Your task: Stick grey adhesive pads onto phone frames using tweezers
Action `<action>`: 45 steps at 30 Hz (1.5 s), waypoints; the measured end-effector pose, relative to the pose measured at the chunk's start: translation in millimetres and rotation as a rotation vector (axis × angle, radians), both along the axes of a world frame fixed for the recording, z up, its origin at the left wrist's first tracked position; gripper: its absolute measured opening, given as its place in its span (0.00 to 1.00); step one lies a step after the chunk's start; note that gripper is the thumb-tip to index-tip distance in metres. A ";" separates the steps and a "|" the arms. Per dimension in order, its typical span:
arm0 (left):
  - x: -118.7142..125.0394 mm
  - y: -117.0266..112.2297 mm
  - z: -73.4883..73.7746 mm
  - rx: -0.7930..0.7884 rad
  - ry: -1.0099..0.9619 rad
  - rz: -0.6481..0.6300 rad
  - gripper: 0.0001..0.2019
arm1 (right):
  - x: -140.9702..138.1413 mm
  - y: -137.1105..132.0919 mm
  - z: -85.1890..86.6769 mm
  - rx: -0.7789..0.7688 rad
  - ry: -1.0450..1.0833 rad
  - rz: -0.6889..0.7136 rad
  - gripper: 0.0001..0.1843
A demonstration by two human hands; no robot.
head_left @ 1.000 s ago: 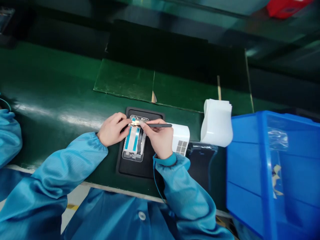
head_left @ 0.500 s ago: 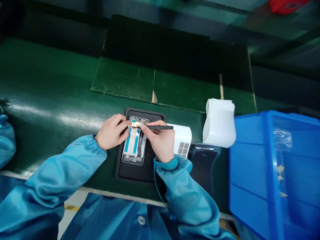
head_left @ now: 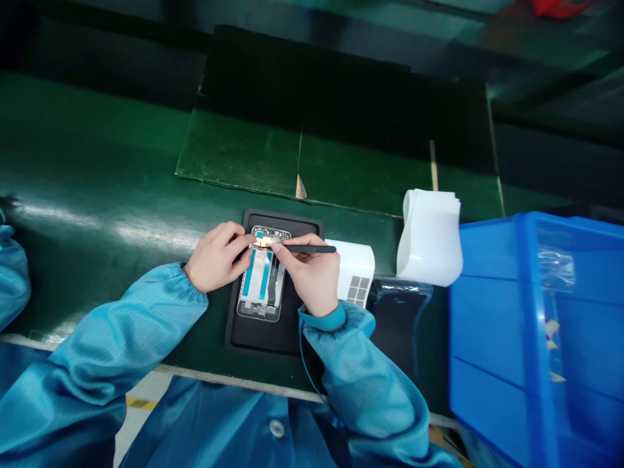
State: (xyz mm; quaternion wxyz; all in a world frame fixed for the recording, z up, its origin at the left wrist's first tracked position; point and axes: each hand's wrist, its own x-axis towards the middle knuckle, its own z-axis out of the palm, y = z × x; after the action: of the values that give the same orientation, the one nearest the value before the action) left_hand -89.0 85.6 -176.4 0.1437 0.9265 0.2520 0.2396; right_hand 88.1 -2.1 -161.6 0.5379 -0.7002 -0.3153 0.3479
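Observation:
A phone frame [head_left: 260,276] lies face up on a black rubber mat [head_left: 258,335], with cyan strips and a dark ribbon inside it. My left hand [head_left: 213,257] grips its upper left edge. My right hand [head_left: 312,276] holds slim black tweezers [head_left: 312,248], and their tip reaches a small copper-coloured strip [head_left: 262,242] at the top of the frame. The fingers of both hands hide the strip's ends and part of the frame.
Right of the mat stand a white box [head_left: 355,263] with a grey grid and a black bag [head_left: 402,325]. Beyond are white sheets [head_left: 429,237] and a blue plastic bin [head_left: 497,325]. A blue sleeve [head_left: 12,276] shows at far left. Green matting covers the bench.
The view has drifted slightly, with the bin and white sheets shifting right. My hands and the tweezers stay at the top of the phone frame.

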 end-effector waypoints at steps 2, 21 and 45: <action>0.5 0.0 0.1 0.003 0.001 0.000 0.10 | 0.2 -0.3 -1.0 -0.003 -0.009 0.002 0.11; -2.1 -4.6 24.7 0.299 0.322 -0.108 0.14 | -2.0 -1.4 -3.4 0.014 -0.081 0.034 0.10; -3.9 -25.1 31.4 0.185 0.360 -0.011 0.17 | 28.6 -109.2 21.7 0.073 0.103 -0.122 0.11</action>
State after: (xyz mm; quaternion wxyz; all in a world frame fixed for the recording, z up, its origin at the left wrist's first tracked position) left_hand -93.0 60.5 -145.0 0.0118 0.9650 0.2453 0.0914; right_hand 116.7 -111.4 -139.9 0.5986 -0.6793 -0.2565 0.3384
